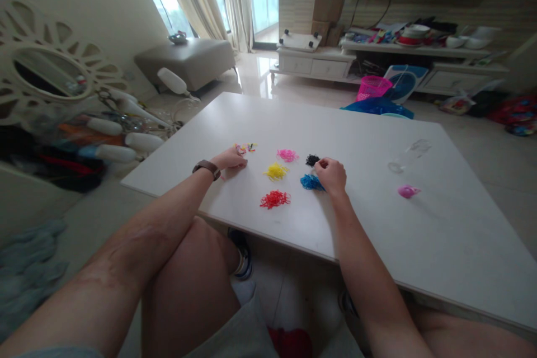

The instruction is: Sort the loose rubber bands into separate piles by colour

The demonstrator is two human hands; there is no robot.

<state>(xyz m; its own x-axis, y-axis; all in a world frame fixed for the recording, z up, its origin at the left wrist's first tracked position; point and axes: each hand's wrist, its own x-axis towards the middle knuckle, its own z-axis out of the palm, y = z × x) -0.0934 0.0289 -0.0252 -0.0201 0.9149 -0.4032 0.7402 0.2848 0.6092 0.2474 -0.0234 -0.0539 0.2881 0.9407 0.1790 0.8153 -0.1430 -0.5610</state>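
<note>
Small heaps of what look like rubber bands lie on the white table [361, 224]: pink [287, 155], yellow [276, 171], red [274, 199], blue [311, 182] and black [312, 160]. My left hand [231, 160], below a wristwatch [206, 169], rests at a small mixed-colour heap [251, 147] and partly covers it. Its fingers are curled in, with a tiny dark spot at the tips. My right hand [334, 175] has its thumb and fingers pinched together at the right edge of the black heap, just above the blue one. Whatever sits between those fingertips is too small to make out.
Toward the table's right lie a pink rounded object [408, 191] and a clear plastic item [411, 155]. A lamp with white shades [145, 145] stands off the left edge. Beyond the far edge are a pink basket [373, 88] and a TV cabinet [319, 65].
</note>
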